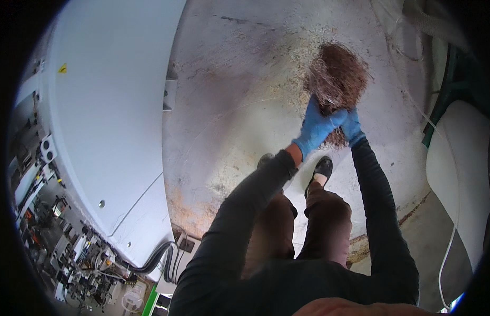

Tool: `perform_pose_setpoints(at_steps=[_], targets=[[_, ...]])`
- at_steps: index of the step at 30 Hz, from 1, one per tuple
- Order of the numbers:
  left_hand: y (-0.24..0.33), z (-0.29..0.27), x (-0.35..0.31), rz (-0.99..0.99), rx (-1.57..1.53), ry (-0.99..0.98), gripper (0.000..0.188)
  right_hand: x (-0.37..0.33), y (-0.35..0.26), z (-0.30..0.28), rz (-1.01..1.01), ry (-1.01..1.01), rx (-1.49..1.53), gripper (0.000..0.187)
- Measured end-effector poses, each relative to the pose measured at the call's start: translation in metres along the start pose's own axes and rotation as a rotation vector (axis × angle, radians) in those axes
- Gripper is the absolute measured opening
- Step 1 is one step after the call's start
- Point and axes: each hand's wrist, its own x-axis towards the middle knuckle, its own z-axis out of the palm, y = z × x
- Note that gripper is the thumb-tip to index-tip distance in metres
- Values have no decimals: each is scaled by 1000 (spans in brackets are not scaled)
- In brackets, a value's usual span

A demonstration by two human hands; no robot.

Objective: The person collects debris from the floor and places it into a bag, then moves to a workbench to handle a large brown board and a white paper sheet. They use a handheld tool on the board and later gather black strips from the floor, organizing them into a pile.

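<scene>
"What are you holding?"
"A bushy reddish-brown bundle of strands (338,76), clasped between my blue-gloved left grip (315,126) and right grip (352,127)."
"And around you?"
"A white panel (113,105) to my left, scuffed floor (229,105) beneath my dark shoes (323,166)."

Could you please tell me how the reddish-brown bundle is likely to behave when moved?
The bundle probably flexes rather than staying rigid, being a mass of thin strands. It may snag or shed, as wispy ends stick out around its edge. It could fan out if released, since the left hand and the right hand grip it where it narrows.
</scene>
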Motion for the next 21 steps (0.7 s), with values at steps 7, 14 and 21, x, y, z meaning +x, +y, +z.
perform_pose_setpoints(at_steps=[7,14,21], targets=[[121,75,-125,180,346,7,61,-137,-100,-37,193,-122,624,62],[239,143,-241,318,557,47,65,-271,-255,-37,128,-102,301,54],[281,158,-333,-26,-159,-109,89,-337,-363,-47,-34,-365,-63,57]])
